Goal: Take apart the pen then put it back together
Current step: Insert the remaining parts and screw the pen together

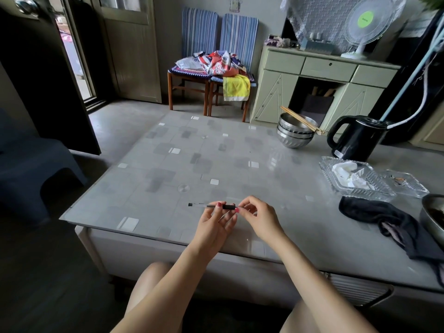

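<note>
A slim pen (201,205) with a clear barrel, a black end plug and a black grip section lies level above the near part of the table (168,164). My left hand (215,225) pinches it near the grip, palm up. My right hand (258,218) pinches the tip end at the right, which the fingers hide. A thin part shows faintly between my hands under the grip; I cannot tell what it is.
A stack of steel bowls (296,134) with chopsticks and a black kettle (355,138) stand at the back right. Glass trays (353,179) with tissue, a dark cloth (384,219) and a metal bowl (433,217) lie at the right. A dark stool (31,162) is left of the table.
</note>
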